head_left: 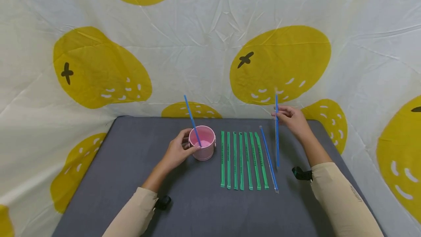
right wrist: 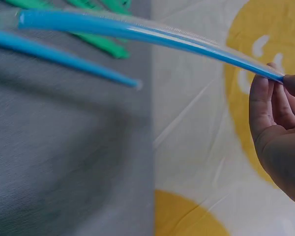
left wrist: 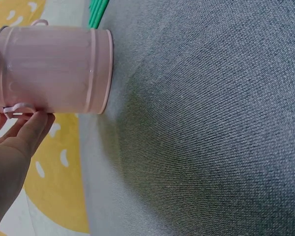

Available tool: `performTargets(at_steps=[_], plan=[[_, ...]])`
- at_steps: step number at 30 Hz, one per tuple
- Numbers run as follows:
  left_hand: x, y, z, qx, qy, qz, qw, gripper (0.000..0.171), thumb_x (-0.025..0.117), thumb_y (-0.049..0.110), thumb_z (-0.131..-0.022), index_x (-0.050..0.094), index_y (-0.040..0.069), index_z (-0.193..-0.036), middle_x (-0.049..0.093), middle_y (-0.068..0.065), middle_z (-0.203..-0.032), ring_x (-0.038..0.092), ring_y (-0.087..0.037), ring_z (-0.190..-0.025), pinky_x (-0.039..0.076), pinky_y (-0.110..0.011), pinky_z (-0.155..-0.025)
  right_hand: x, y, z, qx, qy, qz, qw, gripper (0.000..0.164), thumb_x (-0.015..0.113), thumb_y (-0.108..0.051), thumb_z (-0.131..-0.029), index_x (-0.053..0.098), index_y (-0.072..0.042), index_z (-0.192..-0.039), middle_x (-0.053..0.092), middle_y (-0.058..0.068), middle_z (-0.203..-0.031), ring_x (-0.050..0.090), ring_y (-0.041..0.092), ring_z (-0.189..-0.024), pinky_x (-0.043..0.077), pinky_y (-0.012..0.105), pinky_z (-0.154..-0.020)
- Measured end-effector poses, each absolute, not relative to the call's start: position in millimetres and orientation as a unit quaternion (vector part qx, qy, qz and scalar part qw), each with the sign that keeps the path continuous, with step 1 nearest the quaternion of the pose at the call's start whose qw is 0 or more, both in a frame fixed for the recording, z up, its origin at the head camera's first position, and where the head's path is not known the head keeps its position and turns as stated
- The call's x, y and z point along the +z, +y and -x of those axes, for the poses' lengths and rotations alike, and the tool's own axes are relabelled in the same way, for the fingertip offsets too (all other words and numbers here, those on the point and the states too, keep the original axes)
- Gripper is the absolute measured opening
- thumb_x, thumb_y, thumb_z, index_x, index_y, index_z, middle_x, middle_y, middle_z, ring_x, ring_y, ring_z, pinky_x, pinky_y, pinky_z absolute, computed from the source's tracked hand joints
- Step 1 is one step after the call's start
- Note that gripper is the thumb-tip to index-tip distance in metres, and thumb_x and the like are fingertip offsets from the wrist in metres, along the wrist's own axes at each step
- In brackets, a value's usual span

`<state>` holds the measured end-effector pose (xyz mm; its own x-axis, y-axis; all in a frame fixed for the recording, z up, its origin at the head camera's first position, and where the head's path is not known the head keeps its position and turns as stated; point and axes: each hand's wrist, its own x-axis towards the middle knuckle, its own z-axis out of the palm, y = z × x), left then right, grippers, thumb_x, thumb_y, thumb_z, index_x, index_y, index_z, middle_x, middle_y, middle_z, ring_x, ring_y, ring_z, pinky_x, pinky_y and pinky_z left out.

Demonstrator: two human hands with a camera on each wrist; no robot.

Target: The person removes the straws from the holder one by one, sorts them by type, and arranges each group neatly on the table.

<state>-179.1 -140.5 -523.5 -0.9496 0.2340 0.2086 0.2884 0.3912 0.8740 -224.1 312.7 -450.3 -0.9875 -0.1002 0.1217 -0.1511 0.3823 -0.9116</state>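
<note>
My left hand (head_left: 180, 149) holds a small pink bucket (head_left: 204, 153) by its side, thumb at the near rim and fingers by the handle lug. One blue straw (head_left: 189, 111) leans inside the bucket, its upper end sticking out. Between the thumb and fingers of my right hand (head_left: 292, 118) is a blue straw in a clear wrapper (head_left: 277, 138), hanging upright above the table's right part. In the right wrist view this wrapped straw (right wrist: 137, 30) stretches leftward from the pinching fingertips. Another wrapped blue straw (head_left: 269, 160) lies on the table just left of it.
Several green-wrapped straws (head_left: 241, 160) lie side by side on the dark grey table (head_left: 131, 164), between the bucket and the blue straw. Behind the table hangs a white cloth (head_left: 197, 65) with yellow fruit prints. Black straps with small devices sit at both wrists.
</note>
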Motion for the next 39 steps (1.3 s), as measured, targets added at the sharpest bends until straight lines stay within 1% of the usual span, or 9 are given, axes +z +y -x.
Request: performTargets(at_steps=[4, 8, 13, 18, 23, 28, 32, 39], plan=[[-525, -140, 180, -0.534, -0.83, 0.16, 0.026, 0.075, 0.087, 0.028, -0.085, 0.049, 0.013, -0.147, 0.064, -0.017, -0.137, 0.063, -0.037, -0.125, 0.056, -0.051, -0.103, -467, 324, 219, 0.533, -0.844, -0.057, -0.001, 0.049, 0.054, -0.02, -0.109, 0.047, 0.011, -0.146, 0.075, 0.0, -0.114, 0.067, -0.008, -0.089, 0.059, 0.014, -0.079], [-525, -140, 179, -0.536, -0.829, 0.161, 0.022, 0.075, 0.087, 0.028, -0.085, 0.049, 0.013, -0.147, 0.063, -0.017, -0.137, 0.063, -0.037, -0.126, 0.056, -0.051, -0.103, -479, 330, 216, 0.512, -0.858, -0.045, -0.021, 0.045, 0.054, -0.018, -0.109, 0.049, 0.011, -0.143, 0.074, 0.013, -0.121, 0.067, -0.006, -0.088, 0.061, 0.02, -0.083], [-524, -140, 180, -0.532, -0.832, 0.157, 0.022, 0.075, 0.087, 0.029, -0.085, 0.049, 0.013, -0.147, 0.064, -0.016, -0.136, 0.063, -0.035, -0.125, 0.056, -0.049, -0.103, -490, 333, 214, 0.494, -0.867, -0.038, -0.042, 0.042, 0.054, -0.017, -0.109, 0.051, 0.013, -0.139, 0.07, 0.021, -0.119, 0.066, 0.001, -0.088, 0.063, 0.029, -0.083], [-523, -140, 180, -0.528, -0.835, 0.154, 0.021, 0.074, 0.087, 0.03, -0.086, 0.049, 0.013, -0.147, 0.064, -0.015, -0.135, 0.064, -0.033, -0.125, 0.057, -0.047, -0.103, -505, 336, 214, 0.472, -0.879, -0.04, -0.058, 0.043, 0.056, -0.014, -0.108, 0.051, 0.016, -0.138, 0.065, 0.033, -0.119, 0.066, 0.007, -0.087, 0.064, 0.032, -0.079], [-523, -140, 180, -0.529, -0.835, 0.151, 0.017, 0.073, 0.087, 0.029, -0.086, 0.049, 0.013, -0.147, 0.064, -0.015, -0.136, 0.063, -0.034, -0.125, 0.057, -0.046, -0.103, -521, 337, 211, 0.464, -0.882, -0.032, -0.071, 0.04, 0.057, -0.011, -0.106, 0.053, 0.018, -0.134, 0.066, 0.034, -0.116, 0.066, 0.012, -0.084, 0.062, 0.028, -0.073], [-524, -140, 180, -0.529, -0.835, 0.152, 0.017, 0.074, 0.087, 0.029, -0.086, 0.049, 0.013, -0.147, 0.064, -0.015, -0.136, 0.063, -0.034, -0.125, 0.057, -0.046, -0.103, -531, 332, 208, 0.464, -0.881, -0.021, -0.087, 0.037, 0.057, -0.006, -0.105, 0.055, 0.019, -0.131, 0.065, 0.035, -0.116, 0.067, 0.014, -0.083, 0.062, 0.024, -0.071], [-525, -140, 180, -0.531, -0.833, 0.153, 0.02, 0.074, 0.087, 0.029, -0.086, 0.049, 0.012, -0.147, 0.064, -0.015, -0.136, 0.064, -0.035, -0.124, 0.057, -0.047, -0.102, -537, 328, 206, 0.459, -0.884, -0.019, -0.092, 0.036, 0.057, -0.003, -0.104, 0.054, 0.022, -0.129, 0.065, 0.037, -0.115, 0.069, 0.017, -0.083, 0.063, 0.026, -0.069], [-526, -140, 180, -0.529, -0.834, 0.154, 0.021, 0.074, 0.087, 0.029, -0.086, 0.049, 0.012, -0.147, 0.064, -0.015, -0.136, 0.064, -0.033, -0.124, 0.057, -0.046, -0.102, -543, 324, 206, 0.448, -0.888, -0.005, -0.1, 0.034, 0.057, -0.002, -0.103, 0.055, 0.021, -0.128, 0.066, 0.037, -0.113, 0.07, 0.018, -0.081, 0.064, 0.03, -0.069]])
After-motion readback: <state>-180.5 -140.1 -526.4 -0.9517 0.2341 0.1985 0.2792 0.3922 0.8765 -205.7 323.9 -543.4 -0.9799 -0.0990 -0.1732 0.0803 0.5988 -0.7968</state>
